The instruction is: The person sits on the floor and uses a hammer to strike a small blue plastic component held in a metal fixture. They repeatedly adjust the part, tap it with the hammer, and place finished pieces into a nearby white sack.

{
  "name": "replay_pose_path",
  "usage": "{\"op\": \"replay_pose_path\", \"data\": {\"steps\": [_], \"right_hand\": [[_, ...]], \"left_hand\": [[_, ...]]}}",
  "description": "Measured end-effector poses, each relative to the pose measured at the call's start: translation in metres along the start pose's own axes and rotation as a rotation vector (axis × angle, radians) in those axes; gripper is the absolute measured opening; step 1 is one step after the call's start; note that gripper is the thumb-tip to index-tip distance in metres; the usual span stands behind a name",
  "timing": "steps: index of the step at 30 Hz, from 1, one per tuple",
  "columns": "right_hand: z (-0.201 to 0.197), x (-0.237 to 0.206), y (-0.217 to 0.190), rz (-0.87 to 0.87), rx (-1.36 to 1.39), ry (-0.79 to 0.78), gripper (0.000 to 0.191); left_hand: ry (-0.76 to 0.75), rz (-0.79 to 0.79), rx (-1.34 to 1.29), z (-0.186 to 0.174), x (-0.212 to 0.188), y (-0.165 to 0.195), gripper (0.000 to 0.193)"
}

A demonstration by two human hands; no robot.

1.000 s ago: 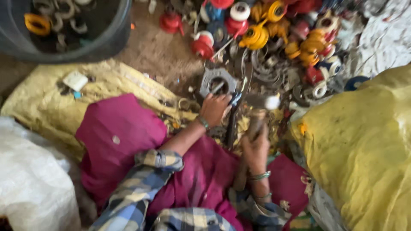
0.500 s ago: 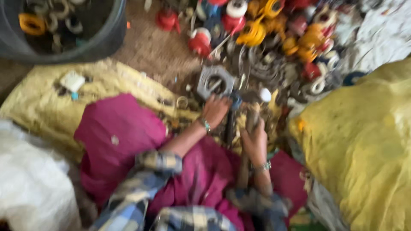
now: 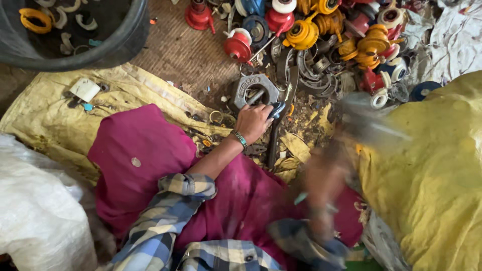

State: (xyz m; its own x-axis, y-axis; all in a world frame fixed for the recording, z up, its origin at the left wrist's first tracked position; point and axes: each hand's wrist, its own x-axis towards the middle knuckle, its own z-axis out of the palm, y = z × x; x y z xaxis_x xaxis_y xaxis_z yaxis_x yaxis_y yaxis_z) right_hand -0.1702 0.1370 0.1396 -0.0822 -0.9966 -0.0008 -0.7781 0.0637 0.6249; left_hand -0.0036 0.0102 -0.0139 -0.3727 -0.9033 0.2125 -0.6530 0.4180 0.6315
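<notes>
While the earlier views showed both hands low and close together over the work, the right hand [image 3: 324,175] has now lifted away and is a blur, swinging a hammer [image 3: 369,123] whose head smears toward the right; its grip is too blurred to tell for certain, though it looks wrapped round the handle. That reads as a strike in progress.

Starting from the left: a white sack [image 3: 35,211] fills the lower left corner of the floor, with a black tub [image 3: 100,50] of rings above it and a yellow sack [image 3: 55,110] spread between them. A magenta cloth [image 3: 140,150] covers the person's lap. The left hand [image 3: 253,123], wearing a bead bracelet, is curled round a small dark metal piece [image 3: 277,109], pinning it at the edge of a grey hexagonal metal block [image 3: 256,90]. A long dark bar [image 3: 273,143] runs from that spot down toward the lap, its long axis nearly vertical in the view. Red and yellow valve parts [image 3: 321,35] pile at the top; a large yellow bag [image 3: 432,180] fills the right.
</notes>
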Motion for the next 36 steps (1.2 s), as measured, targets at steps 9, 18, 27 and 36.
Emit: {"op": "replay_pose_path", "data": {"steps": [9, 18, 27, 36], "right_hand": [[0.023, -0.030, 0.035, 0.106, 1.090, 0.518, 0.034], [0.004, -0.011, 0.010, 0.199, 0.763, 0.476, 0.049], [0.000, -0.019, 0.018, 0.461, 1.244, -0.033, 0.034], [-0.018, -0.020, 0.042, 0.367, 1.636, 0.793, 0.070]], "left_hand": [[-0.013, -0.014, 0.009, -0.005, 0.005, 0.001, 0.029], [0.056, 0.024, -0.010, 0.015, 0.001, -0.008, 0.029], [-0.005, 0.019, 0.085, 0.011, -0.003, -0.010, 0.032], [0.061, -0.010, -0.024, -0.009, 0.003, 0.001, 0.033]]}}
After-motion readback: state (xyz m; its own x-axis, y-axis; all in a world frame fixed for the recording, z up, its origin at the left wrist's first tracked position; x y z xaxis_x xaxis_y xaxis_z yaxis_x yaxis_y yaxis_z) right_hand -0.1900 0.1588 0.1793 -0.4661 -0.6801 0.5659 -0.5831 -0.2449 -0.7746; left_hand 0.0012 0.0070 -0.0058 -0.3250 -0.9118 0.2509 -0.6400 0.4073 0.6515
